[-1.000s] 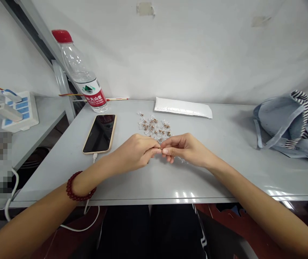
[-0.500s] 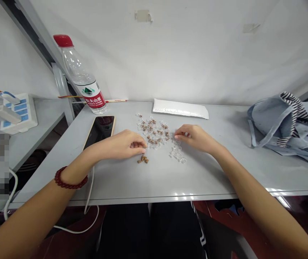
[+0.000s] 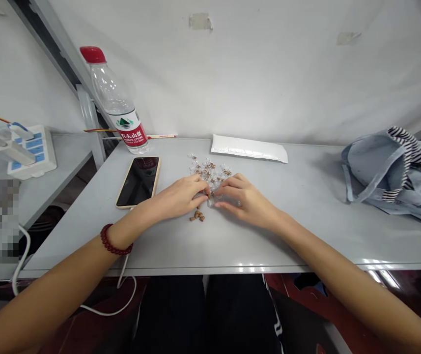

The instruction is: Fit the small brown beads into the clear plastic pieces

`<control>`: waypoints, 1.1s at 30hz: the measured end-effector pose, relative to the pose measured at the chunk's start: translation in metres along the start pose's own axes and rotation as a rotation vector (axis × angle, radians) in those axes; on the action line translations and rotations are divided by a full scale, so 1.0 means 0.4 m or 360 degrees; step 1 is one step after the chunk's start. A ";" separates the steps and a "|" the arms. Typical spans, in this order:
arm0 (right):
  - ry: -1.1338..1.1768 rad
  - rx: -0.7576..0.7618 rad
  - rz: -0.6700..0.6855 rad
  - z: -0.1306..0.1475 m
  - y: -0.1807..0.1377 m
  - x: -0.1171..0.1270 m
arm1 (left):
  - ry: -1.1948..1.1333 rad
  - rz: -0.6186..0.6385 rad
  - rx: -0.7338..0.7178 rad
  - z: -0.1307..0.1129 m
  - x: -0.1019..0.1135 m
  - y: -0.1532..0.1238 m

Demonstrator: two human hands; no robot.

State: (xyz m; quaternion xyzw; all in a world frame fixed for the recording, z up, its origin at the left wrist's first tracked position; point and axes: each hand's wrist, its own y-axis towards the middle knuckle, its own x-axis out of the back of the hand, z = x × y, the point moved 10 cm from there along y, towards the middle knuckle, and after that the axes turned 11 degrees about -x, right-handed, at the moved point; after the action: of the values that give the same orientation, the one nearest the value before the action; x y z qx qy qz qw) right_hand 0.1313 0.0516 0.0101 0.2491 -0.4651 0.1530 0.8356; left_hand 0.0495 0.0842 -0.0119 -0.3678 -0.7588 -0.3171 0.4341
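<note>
A scatter of small clear-wrapped brown pieces lies in the middle of the grey table. My left hand and my right hand meet at the near edge of that scatter, fingertips pinched together on one small wrapped piece between them. A little heap of bare brown pieces sits just below my left fingers. My right hand covers the spot where empty clear wrappers lay. A red bead bracelet is on my left wrist.
A phone on a white cable lies left of the hands. A water bottle stands at the back left, a white pouch at the back, a denim bag on the right. A power strip rests on the neighbouring table.
The hands first parted, dropping a brown piece on the heap and a wrapper to the right. They have now come back together at the scatter, pinching a new piece.
</note>
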 end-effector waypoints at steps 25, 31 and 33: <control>0.0038 -0.0014 0.0120 0.027 -0.011 -0.018 | -0.0486 0.0238 -0.0121 -0.037 -0.005 0.001; 0.0035 -0.0111 0.0149 0.011 -0.015 -0.007 | -0.0326 0.0103 -0.0085 -0.020 0.020 0.002; 0.0002 -0.0138 0.0117 0.001 -0.011 -0.007 | -0.0222 0.0012 -0.0051 -0.014 0.019 0.006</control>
State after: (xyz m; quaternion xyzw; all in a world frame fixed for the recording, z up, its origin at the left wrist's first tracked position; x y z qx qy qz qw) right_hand 0.1315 0.0475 0.0065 0.1954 -0.4795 0.1634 0.8398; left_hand 0.0512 0.0833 -0.0025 -0.3988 -0.7806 -0.3010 0.3754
